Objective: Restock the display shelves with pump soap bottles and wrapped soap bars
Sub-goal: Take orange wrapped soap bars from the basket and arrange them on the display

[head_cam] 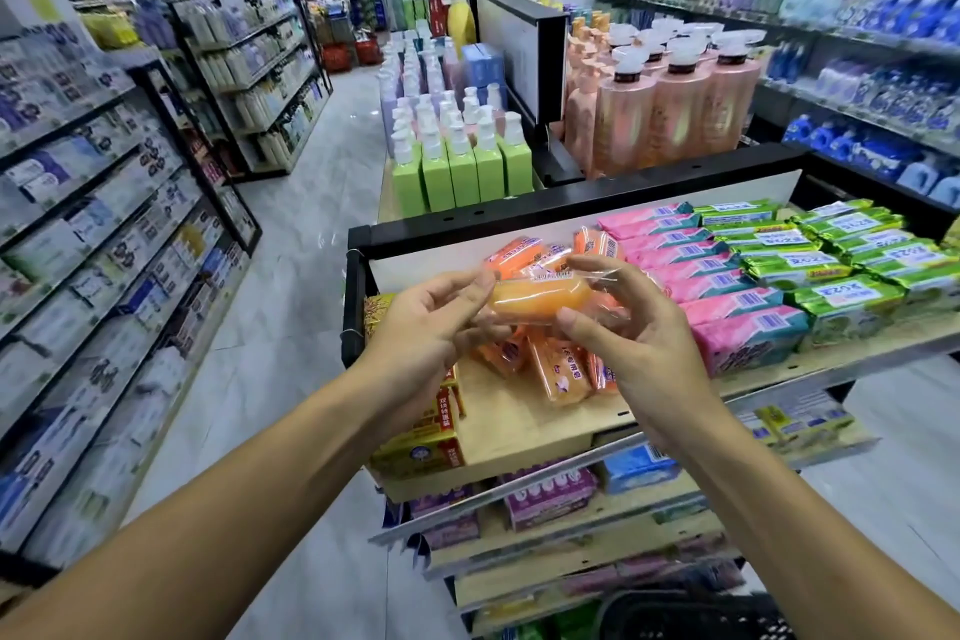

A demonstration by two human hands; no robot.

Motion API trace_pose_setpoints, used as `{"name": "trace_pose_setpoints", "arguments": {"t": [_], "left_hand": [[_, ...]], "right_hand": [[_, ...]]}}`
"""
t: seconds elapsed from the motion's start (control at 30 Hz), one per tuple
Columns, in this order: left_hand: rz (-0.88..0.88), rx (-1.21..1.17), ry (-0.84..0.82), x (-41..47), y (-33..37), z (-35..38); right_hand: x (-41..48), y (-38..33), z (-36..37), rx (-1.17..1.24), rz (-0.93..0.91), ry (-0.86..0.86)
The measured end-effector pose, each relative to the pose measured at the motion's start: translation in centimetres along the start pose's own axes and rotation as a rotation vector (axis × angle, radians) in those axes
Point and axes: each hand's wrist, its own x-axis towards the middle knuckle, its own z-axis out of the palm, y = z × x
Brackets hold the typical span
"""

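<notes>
An orange soap bar in clear wrap (540,299) is held above the top wooden shelf (514,426). My left hand (431,327) grips its left end and my right hand (631,343) pinches the wrapper at its right end. Below lie several more orange wrapped bars (558,374), some loose on the shelf. Rows of pink bars (727,286) and green bars (841,265) fill the shelf to the right. Green pump bottles (462,172) and pink pump bottles (670,109) stand on the displays behind.
Yellow boxed soap (421,442) sits at the shelf's left front corner. Lower shelves hold purple and blue packs (550,494). A dark basket (691,613) is at the bottom. Stocked shelving lines the left aisle (104,224) and the right wall (883,42).
</notes>
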Motion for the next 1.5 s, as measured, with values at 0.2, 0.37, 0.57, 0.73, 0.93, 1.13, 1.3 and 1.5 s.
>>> {"name": "trace_pose_setpoints", "arguments": {"t": [0.2,0.37,0.57,0.73,0.93,1.13,1.3,1.5], "left_hand": [[-0.045,0.011,0.011,0.1,0.3,-0.3],[-0.046,0.139,0.033,0.2,0.4,0.4],[-0.051,0.149,0.03,0.2,0.4,0.7],[-0.063,0.218,0.033,0.8,0.5,1.1],[-0.005,0.353,-0.018,0.9,0.0,1.0],[0.008,0.345,-0.006,1.6,0.5,0.9],[-0.042,0.463,-0.051,1.2,-0.6,0.9],[0.059,0.585,-0.162,0.1,-0.9,1.1]], "right_hand": [[0.2,-1.1,0.0,0.329,0.231,0.076],[0.2,-1.6,-0.3,0.231,0.267,0.153],[0.0,-1.8,-0.8,0.22,0.278,0.137],[-0.3,-1.7,-0.7,0.152,0.355,0.1],[-0.2,-1.0,-0.5,0.128,0.432,0.131],[-1.8,-0.3,-0.1,0.114,0.558,-0.012],[-4.4,1.3,1.2,0.178,0.597,-0.109],[-5.9,2.6,3.1,0.126,0.501,-0.032]]}}
